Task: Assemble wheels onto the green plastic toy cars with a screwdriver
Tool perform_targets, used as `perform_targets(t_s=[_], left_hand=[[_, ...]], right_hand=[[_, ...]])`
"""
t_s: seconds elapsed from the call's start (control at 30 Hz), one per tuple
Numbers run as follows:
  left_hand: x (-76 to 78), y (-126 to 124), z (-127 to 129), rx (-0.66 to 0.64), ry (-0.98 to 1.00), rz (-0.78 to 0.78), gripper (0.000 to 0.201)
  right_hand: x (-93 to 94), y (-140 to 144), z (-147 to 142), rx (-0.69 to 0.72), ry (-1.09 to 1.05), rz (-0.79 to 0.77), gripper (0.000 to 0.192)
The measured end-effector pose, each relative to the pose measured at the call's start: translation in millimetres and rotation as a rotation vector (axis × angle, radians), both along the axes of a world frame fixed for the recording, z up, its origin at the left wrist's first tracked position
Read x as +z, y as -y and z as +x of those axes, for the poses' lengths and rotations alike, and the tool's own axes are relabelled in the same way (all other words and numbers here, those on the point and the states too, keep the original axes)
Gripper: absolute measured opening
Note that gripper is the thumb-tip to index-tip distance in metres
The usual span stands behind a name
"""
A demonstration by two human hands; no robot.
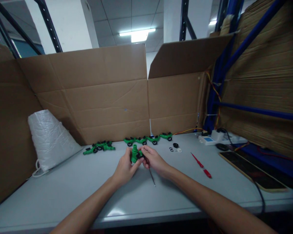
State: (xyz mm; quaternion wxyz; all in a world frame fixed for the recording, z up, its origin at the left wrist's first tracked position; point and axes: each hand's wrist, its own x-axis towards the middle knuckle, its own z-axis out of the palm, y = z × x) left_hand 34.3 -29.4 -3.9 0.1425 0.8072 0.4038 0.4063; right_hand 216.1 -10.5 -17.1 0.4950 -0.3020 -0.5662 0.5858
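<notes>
Two bare forearms reach in from the near edge over the grey table. Left hand is closed around a green plastic fitting, held just above the table at centre. Right hand pinches the fitting's right side, with a thin metal tool sticking out below the fingers. Red screwdriver lies to the right, apart. More green fittings line the cardboard wall. White cone stands left.

Green plastic fitting looks smooth; the grey surface is matt, the cardboard wall creased, the white bag woven
</notes>
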Motion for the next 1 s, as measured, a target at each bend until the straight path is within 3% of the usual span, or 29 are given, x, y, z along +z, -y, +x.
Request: perform_targets(t_s=[0.37,0.73,0.9,1.0], left_hand=[[0.9,-2.7,0.5,-0.005,0.041,-0.089,0.036],[2.6,-4.9,-0.2,0.067,0.051,-0.041,0.032],[2.4,-6.2,-0.3,0.097,0.058,-0.042,0.033],[1.3,-8.0,-1.3,0.133,0.035,-0.028,0.033]], right_hand=[[-5.4,1.2,-1.8,-0.128,0.074,0.093,0.042],[-8.6,-1.0,-0.7,-0.173,0.056,0.171,0.04],[-17.6,-3.0,-1.8,-0.303,0.128,0.191,0.031],[-19.9,-4.6,-1.7,-0.226,0.223,0.197,0.041]])
